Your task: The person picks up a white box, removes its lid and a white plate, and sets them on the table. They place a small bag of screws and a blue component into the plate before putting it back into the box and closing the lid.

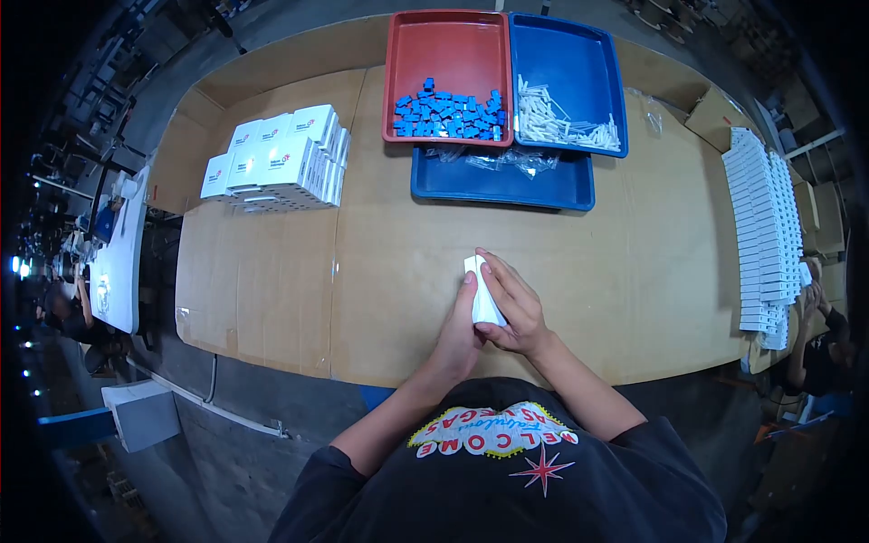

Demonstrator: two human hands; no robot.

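Both hands hold one white box (486, 294) upright on edge, low over the cardboard-covered table (407, 262), near its front edge. My left hand (460, 326) grips the box's left side, with the thumb near its top. My right hand (514, 308) is wrapped along the right side, fingers stretched toward the far end and thumb at the near end. The palms hide part of the box. Whether the box rests on the table cannot be made out.
White boxes (272, 163) are stacked at the back left. A red tray (444, 50) holds blue pieces; a blue tray (566, 63) holds white sticks. Another blue tray (498, 188) holds clear plastic. Tall white stacks (760, 226) stand right. Other people's hands (813, 294) are beyond them.
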